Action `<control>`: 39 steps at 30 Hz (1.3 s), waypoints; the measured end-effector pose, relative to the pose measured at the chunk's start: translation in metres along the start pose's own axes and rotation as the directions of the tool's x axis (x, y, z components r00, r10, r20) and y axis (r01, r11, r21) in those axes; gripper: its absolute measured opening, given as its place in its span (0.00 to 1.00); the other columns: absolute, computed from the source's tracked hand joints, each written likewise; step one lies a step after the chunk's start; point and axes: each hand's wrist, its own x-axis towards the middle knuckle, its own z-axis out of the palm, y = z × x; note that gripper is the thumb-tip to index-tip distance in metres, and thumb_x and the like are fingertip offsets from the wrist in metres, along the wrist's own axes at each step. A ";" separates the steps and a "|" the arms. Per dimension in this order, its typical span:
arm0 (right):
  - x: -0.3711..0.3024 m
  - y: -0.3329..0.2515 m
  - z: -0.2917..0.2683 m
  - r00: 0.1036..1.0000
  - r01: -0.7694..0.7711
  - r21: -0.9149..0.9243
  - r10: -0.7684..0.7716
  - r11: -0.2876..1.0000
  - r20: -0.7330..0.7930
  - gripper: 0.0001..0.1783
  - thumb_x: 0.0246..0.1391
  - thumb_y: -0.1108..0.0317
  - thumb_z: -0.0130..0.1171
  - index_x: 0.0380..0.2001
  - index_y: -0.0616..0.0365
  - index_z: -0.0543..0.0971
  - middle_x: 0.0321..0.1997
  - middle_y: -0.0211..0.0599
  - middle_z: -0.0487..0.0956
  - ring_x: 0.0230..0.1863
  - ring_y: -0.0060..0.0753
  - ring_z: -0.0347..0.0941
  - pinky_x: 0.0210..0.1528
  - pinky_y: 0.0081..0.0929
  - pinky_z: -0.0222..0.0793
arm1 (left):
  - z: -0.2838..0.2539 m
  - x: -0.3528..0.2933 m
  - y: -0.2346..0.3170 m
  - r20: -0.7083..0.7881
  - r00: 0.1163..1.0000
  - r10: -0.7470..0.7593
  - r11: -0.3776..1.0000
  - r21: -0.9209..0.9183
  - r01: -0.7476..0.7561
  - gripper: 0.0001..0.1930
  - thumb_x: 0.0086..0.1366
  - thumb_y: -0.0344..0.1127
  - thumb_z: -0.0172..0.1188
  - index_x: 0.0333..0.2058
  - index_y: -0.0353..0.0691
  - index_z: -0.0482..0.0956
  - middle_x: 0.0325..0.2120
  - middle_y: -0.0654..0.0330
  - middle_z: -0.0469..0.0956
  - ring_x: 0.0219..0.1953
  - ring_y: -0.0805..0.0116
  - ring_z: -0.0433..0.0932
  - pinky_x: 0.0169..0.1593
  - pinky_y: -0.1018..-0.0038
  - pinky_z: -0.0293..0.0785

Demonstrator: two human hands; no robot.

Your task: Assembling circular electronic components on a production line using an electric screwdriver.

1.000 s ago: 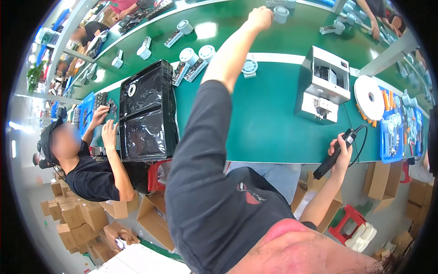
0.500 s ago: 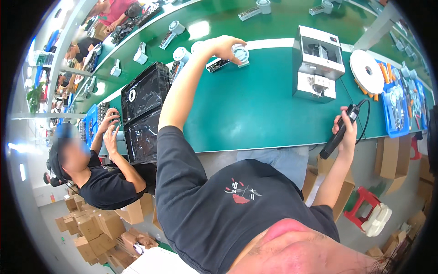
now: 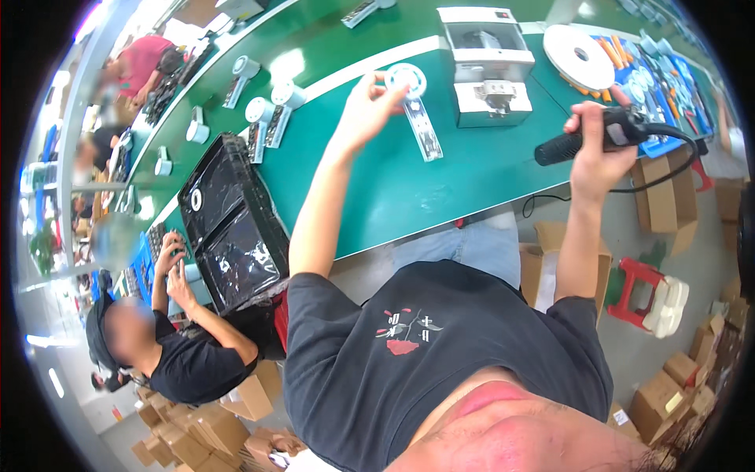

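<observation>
My left hand [image 3: 368,106] is closed on a light-blue part with a round, ring-like head [image 3: 406,79]. Its long narrow handle [image 3: 425,135] points back toward me over the green table and seems to have electronics inside. At the right, my right hand [image 3: 604,145] grips a black electric screwdriver [image 3: 578,144], its body pointing left and its black cable [image 3: 683,138] curving away on the right. The screwdriver is raised and apart from the part.
A grey-white machine [image 3: 492,67] stands at the back, left of a white reel [image 3: 579,57]. Blue trays [image 3: 657,145] hold small parts at right. Similar light-blue parts [image 3: 259,110] lie left, by a black plastic-lined tray [image 3: 236,263]. A co-worker [image 3: 193,346] works at far left.
The part has turned, so its handle now points toward me instead of left. My right hand has risen with the screwdriver, which is now nearly level. The whole view has shifted.
</observation>
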 end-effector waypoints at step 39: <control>0.071 0.012 0.100 0.986 -0.097 -0.027 0.100 0.995 0.132 0.09 0.59 0.72 0.66 0.25 0.59 0.77 0.17 0.31 0.74 0.15 0.23 0.70 0.18 0.20 0.65 | 0.049 -0.033 -0.072 0.029 0.935 0.353 0.926 0.133 -0.354 0.53 0.51 0.37 0.78 0.72 0.31 0.55 0.65 0.39 0.67 0.68 0.49 0.68 0.70 0.60 0.64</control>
